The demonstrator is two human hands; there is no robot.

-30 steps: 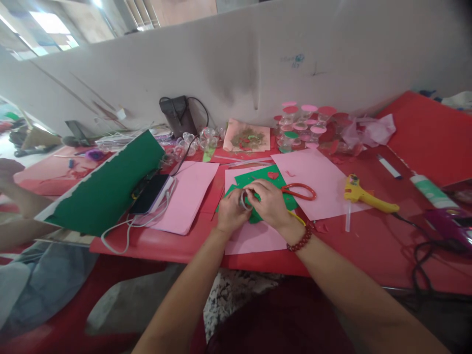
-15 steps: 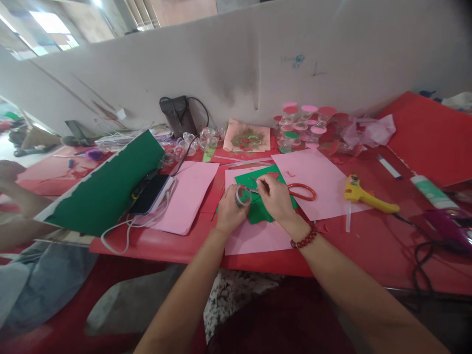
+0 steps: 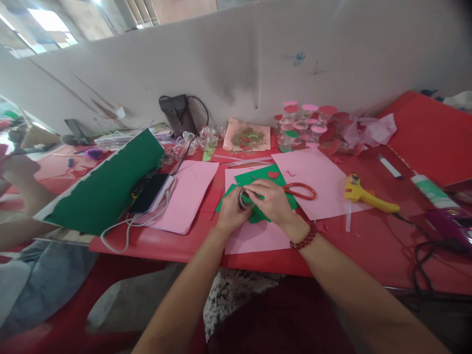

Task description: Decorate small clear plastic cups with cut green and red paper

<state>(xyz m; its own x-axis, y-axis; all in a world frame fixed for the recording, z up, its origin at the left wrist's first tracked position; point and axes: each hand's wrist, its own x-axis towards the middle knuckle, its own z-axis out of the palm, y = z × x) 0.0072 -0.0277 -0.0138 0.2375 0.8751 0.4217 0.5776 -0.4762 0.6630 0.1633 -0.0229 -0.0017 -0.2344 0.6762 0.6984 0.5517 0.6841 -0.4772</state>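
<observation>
My left hand (image 3: 230,211) is wrapped round a small clear plastic cup (image 3: 243,200), its round rim turned up toward me. The fingers of my right hand (image 3: 271,196) are pinched together at the cup's rim; what they hold, if anything, is hidden. Beneath both hands lie pieces of green paper (image 3: 260,215) on a pink sheet (image 3: 254,240). Red-handled scissors (image 3: 308,191) rest just right of my right hand, their blades covered by it. A red paper scrap (image 3: 273,174) lies on the green paper.
A yellow glue gun (image 3: 368,196) lies at right, its cord trailing. Cups with paper discs (image 3: 309,123) stand at the back. Pink sheets (image 3: 191,191), a phone (image 3: 150,193) and a leaning green board (image 3: 99,191) are at left. Another person's arm (image 3: 22,196) shows far left.
My right hand has moved left, from above the scissors to the cup's rim. My left hand still holds the cup, which has tilted slightly. The other person's hand has shifted at far left.
</observation>
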